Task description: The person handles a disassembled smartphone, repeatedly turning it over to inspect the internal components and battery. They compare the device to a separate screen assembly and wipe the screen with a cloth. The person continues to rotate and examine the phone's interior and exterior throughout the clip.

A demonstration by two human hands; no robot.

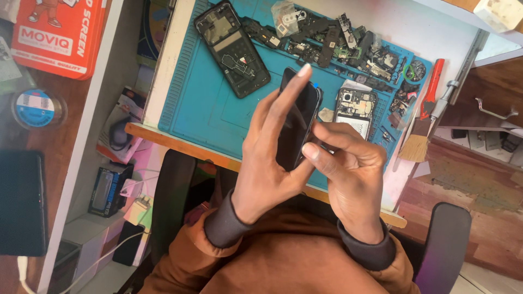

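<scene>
The white work table [169,60] is the biggest thing here, and its near wooden edge runs slanted from the left down to the right, just above the person's lap. On it lies a large blue repair mat [207,103] that almost reaches this near edge. The middle of the mat, left of the hands, is bare and gives free room; the far side is crowded.

The person sits close, with brown sleeves and dark cuffs, between the two black armrests of the chair [444,239].

The left hand [267,163] holds a black phone [298,122] upright over the near part of the mat, above the table edge. Its fingers lie along the left side of the phone and the forefinger stretches up to the top corner, so the hand is clamped on the phone. The right hand [351,174] is closed loosely, and its thumb tip presses on the lower right edge of the phone (if it also pinches something small, I cannot tell).

Far left on the mat lies an opened phone frame [231,49]. Just right of the held phone is a smaller opened phone body [355,111]. Along the far edge sits a heap of small dark parts [338,41]. At the right edge of the mat lies a brush with red handle [425,117].
</scene>
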